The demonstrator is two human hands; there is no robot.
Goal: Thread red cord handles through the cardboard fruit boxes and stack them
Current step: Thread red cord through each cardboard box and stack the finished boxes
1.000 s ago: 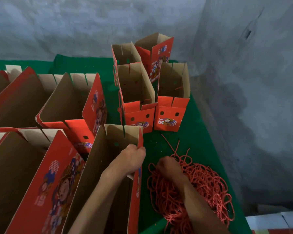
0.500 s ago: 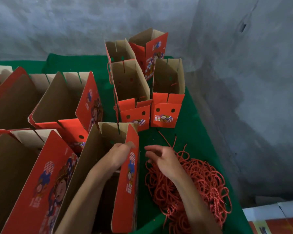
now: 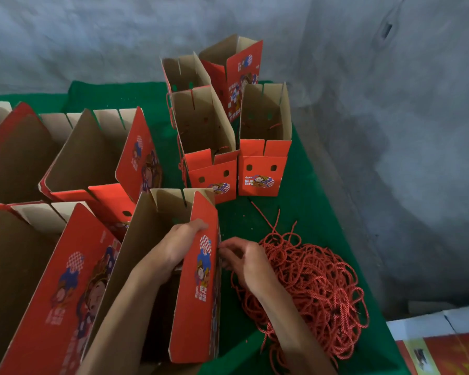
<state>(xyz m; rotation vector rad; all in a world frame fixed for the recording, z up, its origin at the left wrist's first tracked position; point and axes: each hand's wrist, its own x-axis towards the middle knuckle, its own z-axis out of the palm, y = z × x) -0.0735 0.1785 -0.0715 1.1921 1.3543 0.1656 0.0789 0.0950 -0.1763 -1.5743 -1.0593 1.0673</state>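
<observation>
While our left hand [image 3: 183,243] grips the red side panel of the open box [image 3: 198,280] from inside, our right hand [image 3: 244,262] sits just outside that panel, fingers curled as if pinching a cord end we cannot make out; the cord pile [image 3: 309,288] lies on the bench immediately right of it.

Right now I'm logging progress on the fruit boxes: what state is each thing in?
Box being worked: upright, top open, flaps up.
Left hand: inside that box, grip on its red side panel.
Right hand: outside that panel, fingers curled against it.
Red cord pile: loose, tangled on the green cloth.
Far boxes: upright, open, grouped together.
</observation>
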